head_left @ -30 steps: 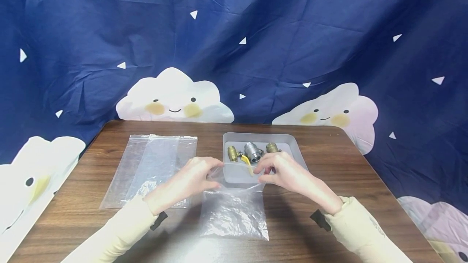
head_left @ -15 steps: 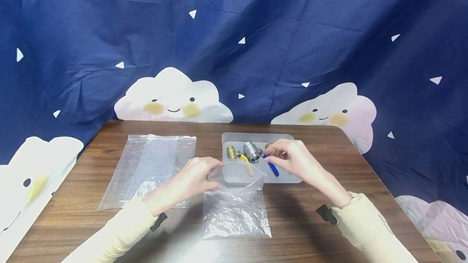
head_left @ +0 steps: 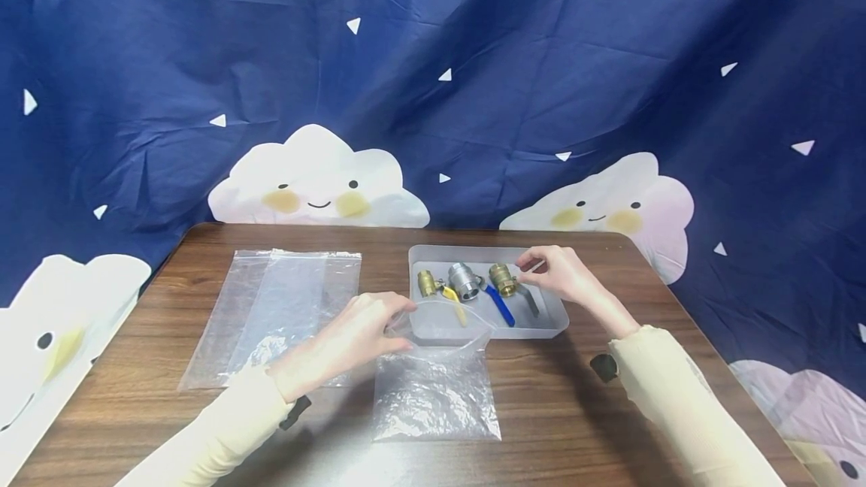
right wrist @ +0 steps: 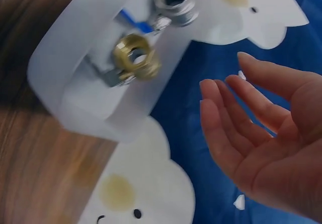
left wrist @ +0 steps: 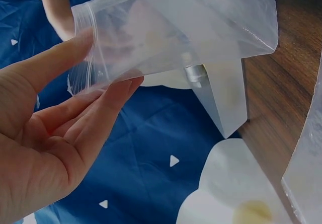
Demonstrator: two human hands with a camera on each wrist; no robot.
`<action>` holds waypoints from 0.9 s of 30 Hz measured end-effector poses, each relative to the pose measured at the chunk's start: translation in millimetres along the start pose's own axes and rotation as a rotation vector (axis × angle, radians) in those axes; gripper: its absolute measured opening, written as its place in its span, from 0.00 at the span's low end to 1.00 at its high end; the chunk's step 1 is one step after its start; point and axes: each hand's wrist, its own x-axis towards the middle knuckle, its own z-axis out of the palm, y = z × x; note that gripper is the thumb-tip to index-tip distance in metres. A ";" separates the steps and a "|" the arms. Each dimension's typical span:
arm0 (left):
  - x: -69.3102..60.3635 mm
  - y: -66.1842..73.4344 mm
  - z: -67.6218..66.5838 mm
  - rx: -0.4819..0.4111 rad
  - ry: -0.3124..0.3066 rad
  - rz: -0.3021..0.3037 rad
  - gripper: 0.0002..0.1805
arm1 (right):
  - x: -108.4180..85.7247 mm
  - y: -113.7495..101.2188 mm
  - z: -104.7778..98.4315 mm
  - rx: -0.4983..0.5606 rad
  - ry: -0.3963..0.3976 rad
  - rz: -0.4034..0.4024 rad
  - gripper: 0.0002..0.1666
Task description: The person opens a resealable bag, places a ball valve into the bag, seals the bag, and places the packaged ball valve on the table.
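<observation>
My left hand [head_left: 352,329] holds the mouth of a clear zip bag [head_left: 436,400] at its left edge. The left wrist view shows thumb and fingers on the zip strip of the bag [left wrist: 146,38], whose mouth gapes. My right hand [head_left: 560,276], fingers relaxed and apart, is over the right side of a translucent tray [head_left: 558,325], holding nothing. Inside lie a small brass ball valve [head_left: 426,283] with a yellow lever, a steel ball valve [head_left: 464,281] with a blue lever, and a brass ball valve [head_left: 502,279] with a grey lever, the one nearest my right hand.
Flat clear zip bags [head_left: 284,322] lie overlapping on the left of the wooden table [head_left: 575,412]. A blue curtain [head_left: 473,96] with clouds hangs behind the table's far edge.
My right hand has left the bag's mouth and moved right and away to the tray's right side. The blue and grey levers have come into sight. My left hand has kept its place.
</observation>
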 end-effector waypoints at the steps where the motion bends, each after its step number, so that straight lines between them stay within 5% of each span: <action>1: -0.1 0.0 0.0 0.001 0.000 0.002 0.25 | 2.9 3.6 1.1 -0.005 -0.017 0.011 0.12; 15: -0.4 -0.5 1.6 -0.002 -0.004 0.005 0.26 | 38.8 47.6 22.5 0.006 -0.164 0.129 0.17; 27: 0.7 -0.6 2.3 -0.040 -0.042 -0.020 0.26 | 54.9 59.2 35.9 0.083 -0.294 0.304 0.19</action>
